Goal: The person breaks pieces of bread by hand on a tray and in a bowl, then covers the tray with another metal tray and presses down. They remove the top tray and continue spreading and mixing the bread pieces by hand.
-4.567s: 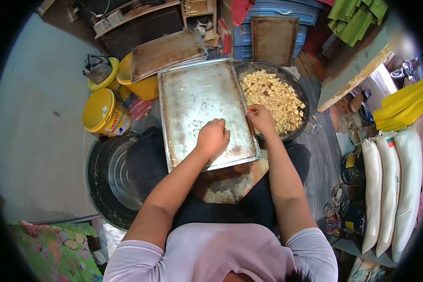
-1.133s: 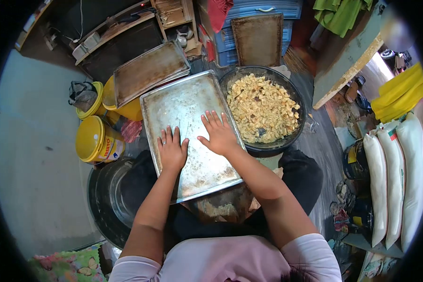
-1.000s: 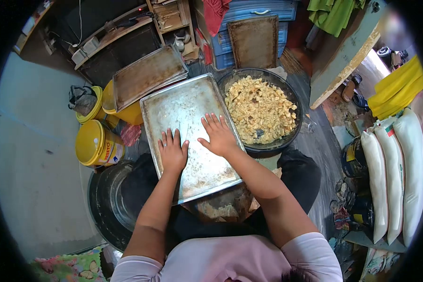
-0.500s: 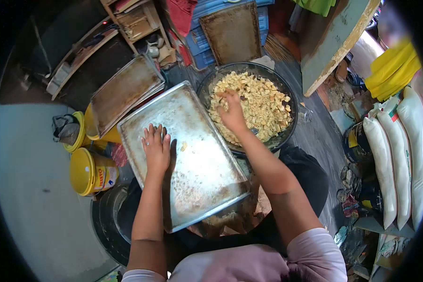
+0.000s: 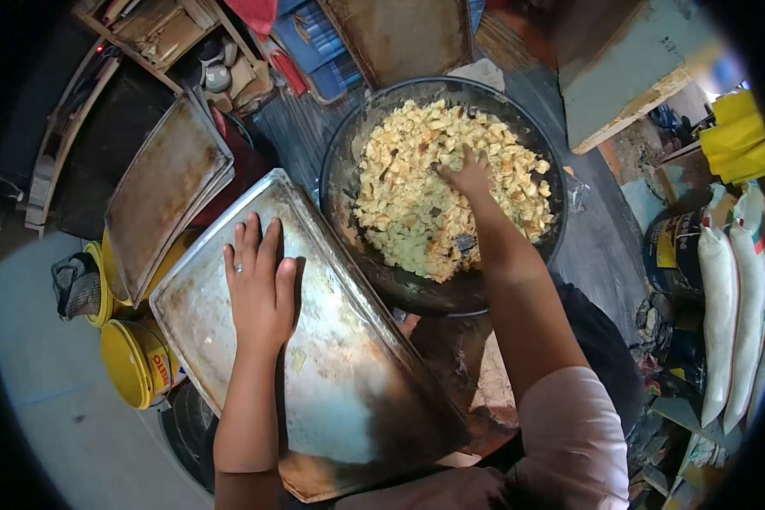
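A second ago both my hands lay flat on the stained, rectangular silver metal tray (image 5: 340, 382); now my right hand (image 5: 472, 177) is among pale yellow chunks (image 5: 416, 204) near the middle of a round black basin (image 5: 338, 144), whether grasping any I cannot tell. My left hand (image 5: 261, 297) stays flat, gripping nothing, near the tray's far edge. The basin sits beside its right edge on dark grey flooring (image 5: 608, 255); white sacks (image 5: 718, 323) stand rightward.

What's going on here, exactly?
The camera wearer's left hand lies flat on a worn metal tray, fingers spread. The right hand is at the pale, crumbly pieces in a dark basin; whether it grips any is unclear. No pieces are heaped on the tray. More trays sit stacked beyond it.
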Action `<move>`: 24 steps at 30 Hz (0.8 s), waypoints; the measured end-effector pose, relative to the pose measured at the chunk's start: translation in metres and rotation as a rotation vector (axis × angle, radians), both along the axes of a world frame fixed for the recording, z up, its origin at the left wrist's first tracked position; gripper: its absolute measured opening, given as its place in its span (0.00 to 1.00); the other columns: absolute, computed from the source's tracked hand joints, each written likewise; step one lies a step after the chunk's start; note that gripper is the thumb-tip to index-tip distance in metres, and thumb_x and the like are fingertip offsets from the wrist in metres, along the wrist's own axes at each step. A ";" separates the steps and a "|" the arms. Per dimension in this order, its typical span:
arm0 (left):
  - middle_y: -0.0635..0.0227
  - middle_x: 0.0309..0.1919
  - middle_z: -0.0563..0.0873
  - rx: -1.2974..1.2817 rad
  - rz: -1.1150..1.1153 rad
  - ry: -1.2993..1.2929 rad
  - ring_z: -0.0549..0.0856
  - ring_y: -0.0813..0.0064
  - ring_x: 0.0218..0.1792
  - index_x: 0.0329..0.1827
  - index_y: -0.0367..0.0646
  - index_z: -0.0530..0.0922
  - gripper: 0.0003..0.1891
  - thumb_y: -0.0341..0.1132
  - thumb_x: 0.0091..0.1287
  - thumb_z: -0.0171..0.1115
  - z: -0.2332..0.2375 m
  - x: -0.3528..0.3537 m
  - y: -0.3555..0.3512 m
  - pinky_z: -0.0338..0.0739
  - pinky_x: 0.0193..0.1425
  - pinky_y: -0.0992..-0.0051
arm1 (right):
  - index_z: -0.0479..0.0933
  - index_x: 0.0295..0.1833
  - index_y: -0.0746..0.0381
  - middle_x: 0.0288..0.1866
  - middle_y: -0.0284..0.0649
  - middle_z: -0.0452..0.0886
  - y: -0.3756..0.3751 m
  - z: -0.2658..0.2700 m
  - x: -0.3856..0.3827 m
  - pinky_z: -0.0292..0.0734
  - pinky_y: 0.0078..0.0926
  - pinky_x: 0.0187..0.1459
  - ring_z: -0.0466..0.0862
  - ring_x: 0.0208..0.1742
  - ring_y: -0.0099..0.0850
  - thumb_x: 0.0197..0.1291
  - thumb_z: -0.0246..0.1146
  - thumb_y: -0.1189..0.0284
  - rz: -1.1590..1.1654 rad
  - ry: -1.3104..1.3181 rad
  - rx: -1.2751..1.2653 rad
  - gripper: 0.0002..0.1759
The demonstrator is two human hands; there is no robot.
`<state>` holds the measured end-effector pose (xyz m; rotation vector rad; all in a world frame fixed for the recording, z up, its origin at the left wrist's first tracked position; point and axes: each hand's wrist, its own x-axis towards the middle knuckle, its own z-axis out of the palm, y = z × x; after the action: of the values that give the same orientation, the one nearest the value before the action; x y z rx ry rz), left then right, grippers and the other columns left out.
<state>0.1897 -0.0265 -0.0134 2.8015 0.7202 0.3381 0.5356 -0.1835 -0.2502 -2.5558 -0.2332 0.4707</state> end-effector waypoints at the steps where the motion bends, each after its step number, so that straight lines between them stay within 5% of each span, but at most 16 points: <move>1: 0.51 0.73 0.61 -0.001 0.000 0.013 0.56 0.51 0.75 0.70 0.44 0.67 0.29 0.52 0.74 0.41 0.000 0.000 0.000 0.41 0.76 0.52 | 0.54 0.76 0.43 0.79 0.53 0.41 0.008 -0.001 0.003 0.53 0.68 0.67 0.45 0.77 0.61 0.43 0.71 0.42 0.000 0.013 -0.001 0.56; 6: 0.52 0.73 0.62 0.014 0.000 0.010 0.57 0.51 0.74 0.69 0.44 0.68 0.28 0.52 0.73 0.41 -0.002 0.002 0.001 0.42 0.76 0.51 | 0.53 0.77 0.42 0.80 0.51 0.33 0.025 -0.027 -0.035 0.39 0.79 0.65 0.34 0.78 0.61 0.40 0.67 0.33 0.329 0.150 -0.137 0.59; 9: 0.52 0.73 0.62 0.031 0.001 0.016 0.58 0.50 0.74 0.69 0.43 0.68 0.28 0.51 0.74 0.42 -0.001 0.002 -0.001 0.43 0.76 0.51 | 0.55 0.76 0.46 0.80 0.54 0.37 0.021 0.006 -0.069 0.46 0.66 0.70 0.40 0.77 0.61 0.41 0.69 0.34 0.610 0.183 -0.347 0.58; 11: 0.52 0.72 0.62 0.037 -0.001 0.021 0.58 0.51 0.74 0.69 0.42 0.68 0.28 0.50 0.74 0.41 -0.001 0.002 -0.001 0.43 0.76 0.51 | 0.57 0.75 0.49 0.80 0.55 0.38 0.022 0.011 -0.072 0.51 0.58 0.72 0.49 0.76 0.60 0.41 0.70 0.37 1.005 0.371 -0.501 0.58; 14: 0.51 0.72 0.62 0.032 -0.005 0.015 0.58 0.51 0.74 0.69 0.42 0.67 0.28 0.50 0.74 0.41 -0.002 0.001 -0.001 0.43 0.76 0.51 | 0.54 0.76 0.44 0.80 0.53 0.38 0.034 0.010 -0.037 0.50 0.54 0.74 0.50 0.77 0.59 0.41 0.71 0.37 0.866 0.438 -0.215 0.58; 16: 0.51 0.73 0.62 0.032 -0.007 0.026 0.58 0.51 0.74 0.70 0.42 0.67 0.28 0.50 0.74 0.41 -0.003 0.000 -0.001 0.42 0.76 0.51 | 0.53 0.77 0.44 0.80 0.53 0.35 0.052 0.009 -0.016 0.43 0.65 0.72 0.44 0.78 0.60 0.44 0.68 0.36 0.572 0.246 -0.014 0.56; 19: 0.52 0.73 0.62 0.035 -0.003 0.029 0.58 0.51 0.74 0.70 0.43 0.67 0.28 0.50 0.74 0.41 -0.002 0.001 0.001 0.42 0.76 0.51 | 0.51 0.77 0.44 0.80 0.53 0.36 0.072 0.016 -0.036 0.41 0.76 0.67 0.39 0.78 0.59 0.47 0.64 0.34 0.337 0.169 -0.098 0.55; 20: 0.52 0.73 0.62 0.023 0.008 0.029 0.58 0.51 0.74 0.70 0.43 0.67 0.28 0.51 0.74 0.41 -0.002 0.002 0.000 0.42 0.76 0.51 | 0.50 0.77 0.44 0.80 0.53 0.37 0.076 0.004 -0.046 0.39 0.83 0.63 0.34 0.78 0.59 0.45 0.61 0.30 0.405 0.161 -0.185 0.58; 24: 0.55 0.72 0.64 0.036 0.007 0.010 0.58 0.53 0.75 0.69 0.42 0.69 0.30 0.54 0.75 0.36 -0.001 0.004 -0.001 0.43 0.77 0.54 | 0.50 0.77 0.41 0.80 0.53 0.39 0.067 -0.035 -0.084 0.40 0.79 0.65 0.41 0.77 0.63 0.39 0.64 0.29 0.751 0.221 -0.277 0.60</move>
<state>0.1934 -0.0274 -0.0142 2.8376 0.7339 0.3417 0.4514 -0.1164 -0.2852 -2.5738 -1.1259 1.1148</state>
